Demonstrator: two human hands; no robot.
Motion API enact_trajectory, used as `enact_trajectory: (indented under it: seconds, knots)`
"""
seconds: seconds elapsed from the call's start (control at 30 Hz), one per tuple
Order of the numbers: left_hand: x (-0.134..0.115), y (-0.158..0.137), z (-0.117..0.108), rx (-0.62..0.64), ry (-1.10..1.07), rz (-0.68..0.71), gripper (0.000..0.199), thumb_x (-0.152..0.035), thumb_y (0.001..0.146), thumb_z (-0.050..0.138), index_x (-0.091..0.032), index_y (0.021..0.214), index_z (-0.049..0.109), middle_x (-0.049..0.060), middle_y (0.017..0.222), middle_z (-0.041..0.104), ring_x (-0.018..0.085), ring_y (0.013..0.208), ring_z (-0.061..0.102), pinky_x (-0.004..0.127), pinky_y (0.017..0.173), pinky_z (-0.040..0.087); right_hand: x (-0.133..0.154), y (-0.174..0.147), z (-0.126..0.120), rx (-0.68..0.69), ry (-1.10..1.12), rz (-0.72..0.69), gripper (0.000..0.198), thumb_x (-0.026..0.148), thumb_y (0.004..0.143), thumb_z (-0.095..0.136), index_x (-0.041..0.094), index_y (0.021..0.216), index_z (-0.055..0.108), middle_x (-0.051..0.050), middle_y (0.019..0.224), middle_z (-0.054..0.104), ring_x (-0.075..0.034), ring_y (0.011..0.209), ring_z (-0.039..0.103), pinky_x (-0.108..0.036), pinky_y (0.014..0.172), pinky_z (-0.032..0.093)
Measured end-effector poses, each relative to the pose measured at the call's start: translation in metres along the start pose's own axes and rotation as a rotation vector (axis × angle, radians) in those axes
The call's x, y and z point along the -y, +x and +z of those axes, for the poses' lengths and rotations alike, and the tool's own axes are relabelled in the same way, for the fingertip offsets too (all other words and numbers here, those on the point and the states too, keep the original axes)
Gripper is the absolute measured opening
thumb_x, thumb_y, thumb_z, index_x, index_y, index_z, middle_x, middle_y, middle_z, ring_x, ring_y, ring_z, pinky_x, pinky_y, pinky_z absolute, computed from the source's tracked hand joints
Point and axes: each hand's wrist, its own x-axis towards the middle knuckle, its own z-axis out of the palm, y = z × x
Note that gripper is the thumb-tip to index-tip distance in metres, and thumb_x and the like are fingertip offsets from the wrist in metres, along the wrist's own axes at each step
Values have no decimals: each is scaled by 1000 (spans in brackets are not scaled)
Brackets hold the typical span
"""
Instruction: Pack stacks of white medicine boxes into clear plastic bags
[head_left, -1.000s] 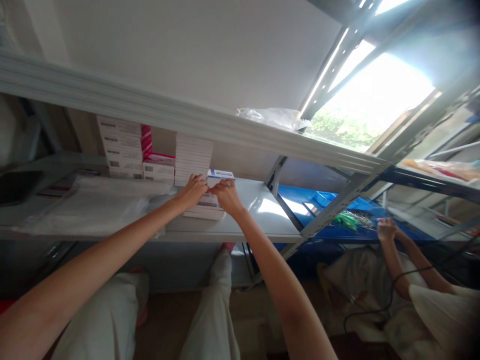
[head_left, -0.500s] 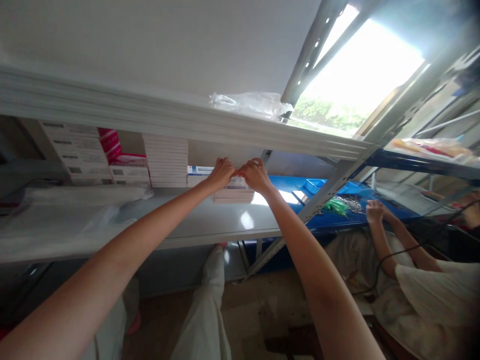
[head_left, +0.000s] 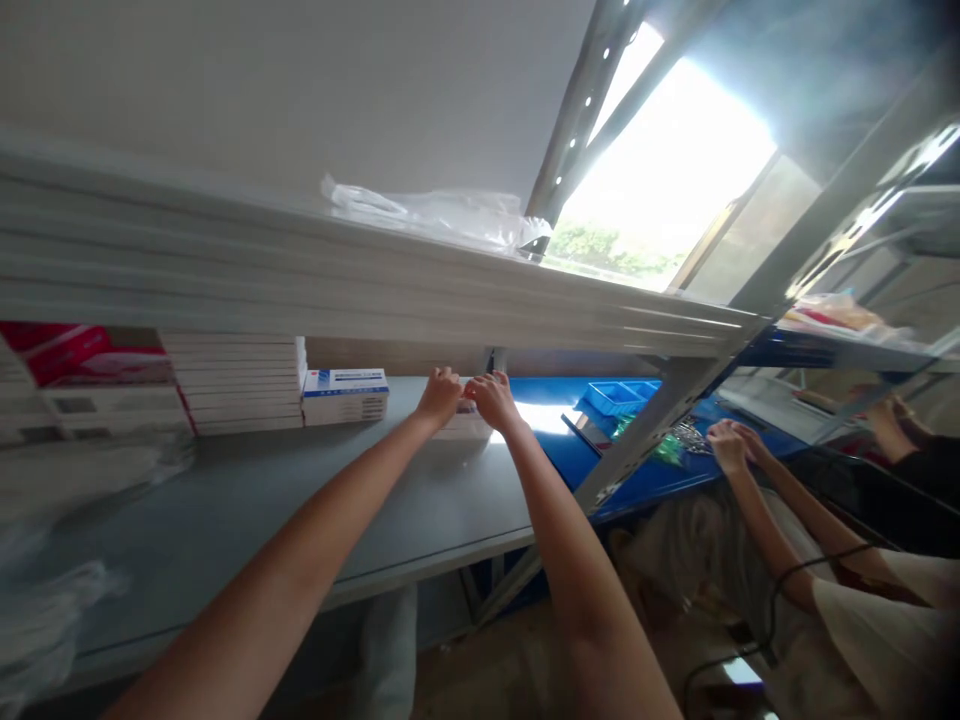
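Observation:
My left hand [head_left: 440, 398] and my right hand [head_left: 492, 400] are close together above the grey shelf [head_left: 420, 480]. Their fingers are curled and pinched toward each other; whatever they hold is too small or hidden to name. Just under and behind them is a low stack of pale boxes [head_left: 463, 427], partly covered by my fingers. Left of my left hand stands a short stack of blue-and-white boxes [head_left: 345, 397]. Beside it rises a taller stack of white boxes [head_left: 238, 382].
Red-and-white boxes [head_left: 105, 355] and clear plastic bags [head_left: 82, 480] are at left. A plastic bag [head_left: 442, 215] lies on the upper shelf. A metal post [head_left: 660, 405] stands at right. Beyond it are a blue tray [head_left: 619, 397] and a co-worker's hands [head_left: 729, 445].
The view has shifted, so the shelf and box stacks appear further left and lower. My two hands remain close together over the pale boxes, fingers still pinched.

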Motion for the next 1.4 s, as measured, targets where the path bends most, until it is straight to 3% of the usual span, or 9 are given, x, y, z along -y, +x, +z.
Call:
enact_trajectory:
  seconds: [0.1, 0.2, 0.37, 0.47, 0.6, 0.73, 0.93, 1.4]
  knots:
    - [4, -13, 6, -74, -28, -29, 25, -24, 95, 45, -13, 100, 67, 14, 103, 64, 28, 103, 52, 42, 85, 37, 3, -8, 10, -81, 65, 67, 21, 16, 92, 48, 22, 100, 67, -6, 107, 68, -19, 107, 55, -38, 103, 23]
    - [8, -38, -6, -200, -68, -66, 30, -29, 95, 47, -17, 121, 55, 13, 125, 55, 28, 115, 47, 43, 95, 34, 20, -20, 2, -221, 123, 100, 28, 18, 92, 46, 23, 116, 60, -7, 120, 62, -21, 113, 51, -40, 105, 22]
    - [13, -112, -47, -297, -150, -132, 29, -25, 93, 46, -21, 121, 52, 11, 131, 49, 26, 119, 46, 46, 101, 32, 95, -58, -15, -405, 267, 176, 33, 18, 92, 38, 21, 120, 56, -8, 125, 58, -22, 118, 47, -38, 103, 26]
    - [17, -168, -63, -290, -150, -182, 23, -21, 90, 47, -22, 112, 56, 11, 128, 52, 27, 118, 46, 47, 99, 34, 163, -81, -5, -333, 437, 156, 32, 18, 91, 38, 22, 117, 58, -8, 122, 60, -22, 115, 49, -37, 102, 31]
    - [33, -229, -65, -192, -100, -338, 30, -11, 88, 41, -18, 112, 55, 12, 124, 57, 25, 118, 49, 44, 100, 38, 252, -91, 18, -143, 569, 121, 45, 17, 90, 36, 18, 134, 46, -10, 136, 52, -21, 128, 43, -41, 109, 28]
    - [59, -269, -62, -100, -48, -482, 34, -10, 90, 32, -12, 114, 55, 16, 117, 62, 27, 114, 55, 42, 97, 43, 306, -83, 27, 36, 574, 70, 54, 15, 92, 29, 20, 145, 33, -10, 149, 39, -23, 141, 27, -51, 111, 25]
    - [70, -295, -62, -10, -46, -503, 35, -13, 90, 36, -11, 121, 52, 19, 130, 56, 27, 126, 50, 46, 105, 38, 321, -80, 19, 129, 470, -19, 54, 11, 90, 33, 20, 142, 42, -10, 145, 45, -20, 138, 34, -48, 112, 26]
    - [64, -292, -65, -53, -145, -618, 31, -15, 91, 38, -13, 115, 57, 16, 128, 58, 25, 125, 49, 41, 109, 35, 316, -78, 30, 104, 523, 8, 55, 13, 86, 32, 25, 138, 48, -6, 142, 48, -21, 134, 41, -47, 112, 26]
